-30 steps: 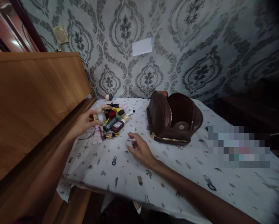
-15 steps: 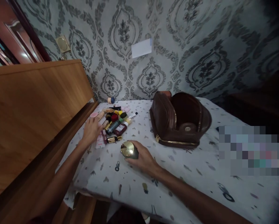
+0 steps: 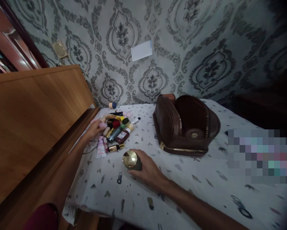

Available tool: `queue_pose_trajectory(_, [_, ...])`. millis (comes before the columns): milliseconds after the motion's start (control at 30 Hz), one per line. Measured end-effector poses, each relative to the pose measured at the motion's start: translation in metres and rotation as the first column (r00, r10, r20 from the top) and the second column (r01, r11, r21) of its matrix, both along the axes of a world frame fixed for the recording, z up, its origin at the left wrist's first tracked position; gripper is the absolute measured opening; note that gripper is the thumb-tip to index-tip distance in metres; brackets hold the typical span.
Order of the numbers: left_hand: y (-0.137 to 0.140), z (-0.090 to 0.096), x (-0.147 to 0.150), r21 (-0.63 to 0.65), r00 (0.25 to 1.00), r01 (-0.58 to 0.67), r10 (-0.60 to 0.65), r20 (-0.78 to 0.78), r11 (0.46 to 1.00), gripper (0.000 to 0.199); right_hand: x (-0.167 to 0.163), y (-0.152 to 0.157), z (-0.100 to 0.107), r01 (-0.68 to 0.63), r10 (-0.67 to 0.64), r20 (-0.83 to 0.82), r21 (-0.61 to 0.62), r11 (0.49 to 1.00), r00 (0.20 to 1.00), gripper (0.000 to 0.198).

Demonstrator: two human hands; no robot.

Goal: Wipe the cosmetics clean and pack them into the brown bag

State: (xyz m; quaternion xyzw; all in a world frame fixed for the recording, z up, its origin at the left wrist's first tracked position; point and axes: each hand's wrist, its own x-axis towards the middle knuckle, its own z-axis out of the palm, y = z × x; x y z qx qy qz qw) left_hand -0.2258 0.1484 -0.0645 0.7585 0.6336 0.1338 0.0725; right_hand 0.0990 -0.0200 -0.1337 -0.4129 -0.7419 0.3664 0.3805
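Note:
My right hand (image 3: 148,169) is wrapped round a dark container with a shiny gold lid (image 3: 130,159), standing over the front part of the cloth. At the left edge of a cosmetics pile, my left hand (image 3: 93,130) has its fingers curled at a small pink item (image 3: 102,124); its exact kind is unclear. Beside that hand lie a white and pink tube (image 3: 101,147) and a small gold and black bottle (image 3: 116,147). The pile also has a dark red bottle (image 3: 123,136), a dark green tube (image 3: 115,134) and a red round cap (image 3: 115,124).
An unzipped brown leather bag (image 3: 168,124) stands right of the pile. A wooden panel (image 3: 37,105) rises along the left side. Patterned wallpaper (image 3: 124,70) closes off the back, with a small blue-capped item (image 3: 112,105) near it. A blurred-out patch covers the far right.
My left hand has shifted to the pink item, its fingers now curled at it. The gold lid has tilted further toward me in my right hand. The view has moved slightly.

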Motion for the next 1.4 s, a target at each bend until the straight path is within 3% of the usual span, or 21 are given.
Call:
queue_pose_trajectory(167, [0.022, 0.029, -0.007, -0.213, 0.982, 0.059, -0.096, -0.165, 0.975, 0.046, 0.001, 0.0, 0.001, -0.013, 0.013, 0.017, -0.017, 1.0, 1.0, 0.069])
queue_pose_trajectory(300, [0.03, 0.036, 0.006, -0.307, 0.959, 0.094, -0.169, -0.227, 0.947, 0.038, 0.002, 0.0, 0.001, -0.014, 0.014, 0.021, 0.008, 1.0, 1.0, 0.068])
queue_pose_trajectory(367, [0.027, 0.035, 0.014, -0.279, 0.957, 0.12, -0.186, -0.225, 0.953, 0.042, 0.003, 0.0, 0.001, -0.013, 0.013, 0.032, 0.02, 1.0, 0.999, 0.068])
queue_pose_trajectory(467, [0.013, 0.036, 0.018, -0.141, 0.964, 0.13, -0.159, -0.212, 0.981, 0.047, 0.003, -0.001, 0.001, -0.015, 0.014, 0.024, 0.046, 0.999, 1.0, 0.067])
queue_pose_trajectory(633, [-0.046, 0.032, -0.004, 0.103, 0.978, 0.011, 0.011, -0.209, 0.995, 0.048, 0.003, -0.001, 0.0, -0.02, 0.02, -0.004, 0.068, 0.998, 1.0, 0.063])
queue_pose_trajectory(800, [-0.119, -0.003, -0.014, 0.22, 0.942, -0.154, 0.211, -0.262, 0.963, 0.059, 0.003, 0.0, -0.003, -0.029, 0.03, -0.012, 0.072, 0.997, 0.999, 0.063])
queue_pose_trajectory(900, [-0.146, -0.027, -0.011, 0.27, 0.913, -0.153, 0.241, -0.33, 0.951, 0.048, 0.002, 0.0, -0.004, -0.024, 0.025, -0.008, 0.078, 0.997, 1.0, 0.063])
queue_pose_trajectory(1000, [-0.156, -0.037, -0.01, 0.29, 0.908, -0.135, 0.236, -0.347, 0.948, 0.036, 0.002, 0.0, -0.004, -0.012, 0.011, 0.006, 0.097, 0.995, 1.0, 0.065])
queue_pose_trajectory(1400, [-0.154, -0.037, -0.005, 0.28, 0.925, -0.114, 0.205, -0.32, 0.953, 0.036, 0.002, -0.002, -0.001, -0.008, 0.006, 0.011, 0.117, 0.993, 1.0, 0.064])
